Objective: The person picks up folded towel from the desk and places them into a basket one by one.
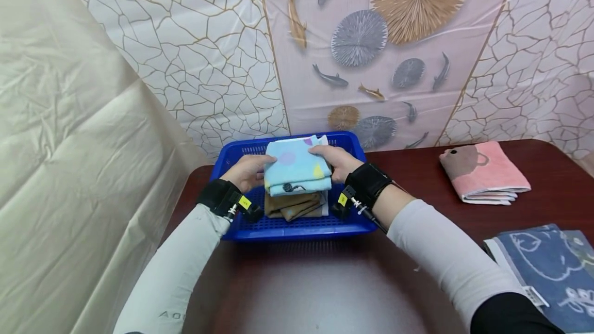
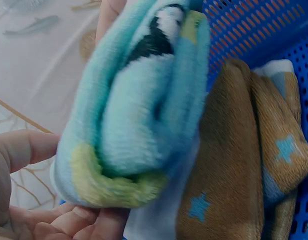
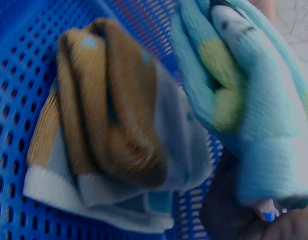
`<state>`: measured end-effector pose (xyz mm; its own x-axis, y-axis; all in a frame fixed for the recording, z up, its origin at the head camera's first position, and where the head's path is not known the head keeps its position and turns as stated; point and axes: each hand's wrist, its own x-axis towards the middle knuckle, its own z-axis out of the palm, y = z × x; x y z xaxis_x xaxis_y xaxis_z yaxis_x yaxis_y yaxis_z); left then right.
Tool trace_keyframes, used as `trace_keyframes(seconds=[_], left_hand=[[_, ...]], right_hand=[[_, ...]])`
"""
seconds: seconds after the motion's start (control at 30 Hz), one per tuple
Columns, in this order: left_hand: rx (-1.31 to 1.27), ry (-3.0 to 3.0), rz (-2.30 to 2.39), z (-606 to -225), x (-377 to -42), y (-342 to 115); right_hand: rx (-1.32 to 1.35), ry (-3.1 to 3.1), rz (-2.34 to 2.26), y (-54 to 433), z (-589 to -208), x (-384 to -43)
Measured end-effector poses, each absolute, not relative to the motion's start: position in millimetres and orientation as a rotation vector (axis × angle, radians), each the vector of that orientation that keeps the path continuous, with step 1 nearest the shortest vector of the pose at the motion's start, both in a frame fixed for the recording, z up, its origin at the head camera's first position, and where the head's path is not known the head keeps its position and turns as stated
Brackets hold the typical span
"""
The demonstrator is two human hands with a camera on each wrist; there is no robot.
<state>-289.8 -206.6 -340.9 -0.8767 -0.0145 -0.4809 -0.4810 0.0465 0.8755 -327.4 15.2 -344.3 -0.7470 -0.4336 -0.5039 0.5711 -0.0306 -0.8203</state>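
Observation:
Both hands hold a folded light-blue towel [image 1: 292,164] with yellow and purple spots by its two sides, over a blue plastic basket [image 1: 297,232]. My left hand [image 1: 248,171] pinches the left side, thumb on top and fingers beneath, as the left wrist view shows. On the opposite side my right hand [image 1: 339,161] grips it with the thumb on top. A brown folded towel [image 2: 229,165] with blue stars and a white edge lies in the basket, below the blue towel. In the right wrist view the brown towel [image 3: 114,110] rests on the perforated basket floor.
On the dark red table [image 1: 403,179], a folded pink towel [image 1: 496,171] with a brown animal figure lies at the right. Nearer, at the right edge, is a dark-blue patterned towel [image 1: 543,262]. A patterned curtain [image 1: 223,55] stands behind the basket, and beige cloth [image 1: 83,169] hangs at the left.

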Motion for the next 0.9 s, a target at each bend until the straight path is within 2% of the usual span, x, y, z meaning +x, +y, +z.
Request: trace_keyframes(seconds=[0.23,0.6,0.9], left_hand=[[-0.55,2.038,1.754,-355.0,-292.4,-207.9],[-0.427,2.157,1.58,-363.0,-285.7,-204.8],[-0.33,2.367,1.361,-363.5,-285.4,-196.4]], right_hand=[[0.118,1.502,-1.722,15.9,-354.9,-333.0],[0.097,1.94,-1.396,16.9,-353.8,-329.4],[0.116,1.958,-1.315,15.7,-352.5,-328.1]])
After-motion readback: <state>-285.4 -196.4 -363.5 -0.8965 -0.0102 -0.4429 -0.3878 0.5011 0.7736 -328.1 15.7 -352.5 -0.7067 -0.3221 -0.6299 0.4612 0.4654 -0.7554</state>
